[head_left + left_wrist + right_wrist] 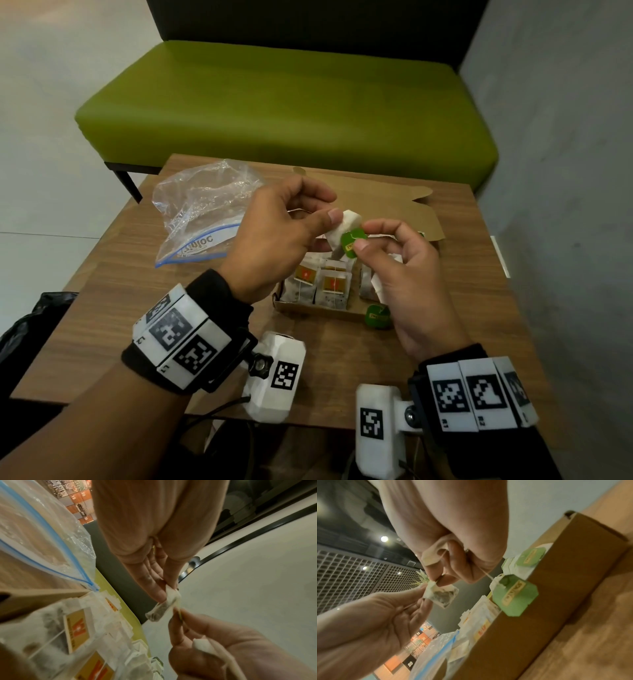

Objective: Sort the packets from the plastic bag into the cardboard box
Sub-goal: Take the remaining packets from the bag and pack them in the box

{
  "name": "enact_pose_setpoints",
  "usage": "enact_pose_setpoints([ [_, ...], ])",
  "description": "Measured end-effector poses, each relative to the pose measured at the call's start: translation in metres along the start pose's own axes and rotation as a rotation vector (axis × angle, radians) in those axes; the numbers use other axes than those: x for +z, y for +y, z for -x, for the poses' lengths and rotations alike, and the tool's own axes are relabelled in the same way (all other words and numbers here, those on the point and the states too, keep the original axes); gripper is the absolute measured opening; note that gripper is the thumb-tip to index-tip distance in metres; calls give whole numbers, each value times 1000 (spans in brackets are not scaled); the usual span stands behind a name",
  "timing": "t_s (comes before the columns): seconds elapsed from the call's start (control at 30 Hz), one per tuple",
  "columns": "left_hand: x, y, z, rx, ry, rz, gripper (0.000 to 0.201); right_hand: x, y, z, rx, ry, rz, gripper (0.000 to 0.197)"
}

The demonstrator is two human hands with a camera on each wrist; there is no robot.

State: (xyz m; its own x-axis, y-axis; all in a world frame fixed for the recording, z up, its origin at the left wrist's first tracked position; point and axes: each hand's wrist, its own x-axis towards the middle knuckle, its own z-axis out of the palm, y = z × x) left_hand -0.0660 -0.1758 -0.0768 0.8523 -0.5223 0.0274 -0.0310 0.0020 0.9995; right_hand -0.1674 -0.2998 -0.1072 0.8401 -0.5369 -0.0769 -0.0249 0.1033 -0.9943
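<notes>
Pinching a white tea bag (344,229) at mid-frame, the left hand (274,236) holds it above the cardboard box (404,212). Just right, the right hand (404,270) nips its green tag (352,243) and curls around another bag (382,286). Packets (332,284) fill the box; the plastic bag (202,212) lies centre left on the table (120,291).

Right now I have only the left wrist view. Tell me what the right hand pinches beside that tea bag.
Observer: The right hand pinches a green tag; the left hand pinches the tea bag.
Operator: Check for loose strings.
Observer: A second green tag hangs on a string from the right hand, beside the cardboard box wall.
Operator: Report the lid.
Observer: The lid lies open behind the box.
</notes>
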Motion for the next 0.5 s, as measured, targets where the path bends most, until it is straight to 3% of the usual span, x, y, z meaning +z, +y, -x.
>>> enact_pose_setpoints([
  [0.17, -8, 6, -1, -41, -131, 64, 17, -2, -4, 1, -20, -76, 106, 33],
  [0.33, -8, 3, -2, -59, -120, -2, 13, -4, -3, 1, 22, -126, 137, 10],
  [0.5, -4, 0, 0, -83, -213, -280, 18, -13, 0, -1, 37, -57, 74, 8],
])
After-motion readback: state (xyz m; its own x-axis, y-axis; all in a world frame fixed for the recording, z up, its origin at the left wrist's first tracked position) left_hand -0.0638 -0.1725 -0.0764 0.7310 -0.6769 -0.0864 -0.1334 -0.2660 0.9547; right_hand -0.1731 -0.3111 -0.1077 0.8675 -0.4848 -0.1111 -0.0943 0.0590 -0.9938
